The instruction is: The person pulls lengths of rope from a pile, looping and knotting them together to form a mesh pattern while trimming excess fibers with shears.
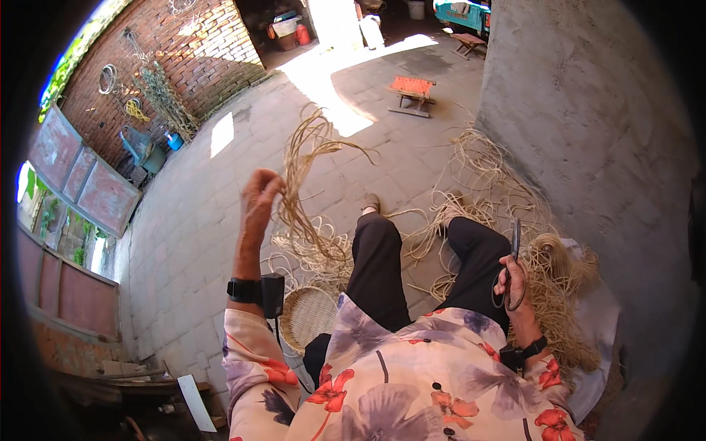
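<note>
Raised out to the left, my left hand [259,197] is closed on a bundle of straw-coloured cords [296,165], whose loose ends arch up and hang down beside it. My right hand [515,281] rests by my right thigh with its fingers through the dark handles of a pair of scissors [516,237], blades pointing up. Below the held bundle, a heap of similar cord [320,253] lies on the paving. A round woven basket [303,317] stands by my left leg. On my right, a larger tangled pile of cord [562,294] lies partly on a white sheet [597,323].
Ahead is a low folding stool with a red woven seat [413,87]. A grey plastered wall [588,110] rises close on my right. To the far left are a brick wall [195,62], a blue container [174,141] and an open metal gate [84,169]. Loose strands [482,165] trail around my feet.
</note>
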### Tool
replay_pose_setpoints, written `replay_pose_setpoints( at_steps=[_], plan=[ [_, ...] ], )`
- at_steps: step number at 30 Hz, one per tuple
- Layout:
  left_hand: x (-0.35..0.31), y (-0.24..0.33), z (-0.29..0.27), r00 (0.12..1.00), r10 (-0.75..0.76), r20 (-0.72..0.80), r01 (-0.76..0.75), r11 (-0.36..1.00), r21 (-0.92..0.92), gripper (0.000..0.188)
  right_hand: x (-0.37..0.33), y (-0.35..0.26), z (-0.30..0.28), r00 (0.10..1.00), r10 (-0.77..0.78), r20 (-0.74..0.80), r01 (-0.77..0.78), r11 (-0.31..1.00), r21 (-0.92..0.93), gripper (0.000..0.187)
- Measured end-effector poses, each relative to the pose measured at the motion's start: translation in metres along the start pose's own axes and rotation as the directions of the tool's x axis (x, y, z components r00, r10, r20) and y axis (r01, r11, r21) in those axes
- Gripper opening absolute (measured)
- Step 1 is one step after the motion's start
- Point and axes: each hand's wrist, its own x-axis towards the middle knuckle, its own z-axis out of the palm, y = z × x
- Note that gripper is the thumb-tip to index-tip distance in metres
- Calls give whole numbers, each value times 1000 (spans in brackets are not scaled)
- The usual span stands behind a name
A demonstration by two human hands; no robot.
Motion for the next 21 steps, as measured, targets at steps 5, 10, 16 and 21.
replay_pose_setpoints(
  at_steps=[5, 10, 16, 21],
  plan=[
    [7, -13, -32, 992, -119, -35, 123, 970, 208, 14, -3, -11, 9, 997, -24, 75, 35, 990, -139, 38],
    [6, 32, -6, 897, -341, 282, 295, 936, 193, 10, -3, -23, 24, 971, -201, 128, 226, 948, -224, 33],
    [-13, 70, 40, 940, -48, 339, -23, 979, 205, 9, -19, -74, 97, 704, -489, 516, 708, 547, -446, 41],
    [-44, 103, 91, 839, 20, 544, -89, 991, 101, 7, -22, -97, 185, 211, -631, 746, 976, 90, -199, 42]
  ],
)
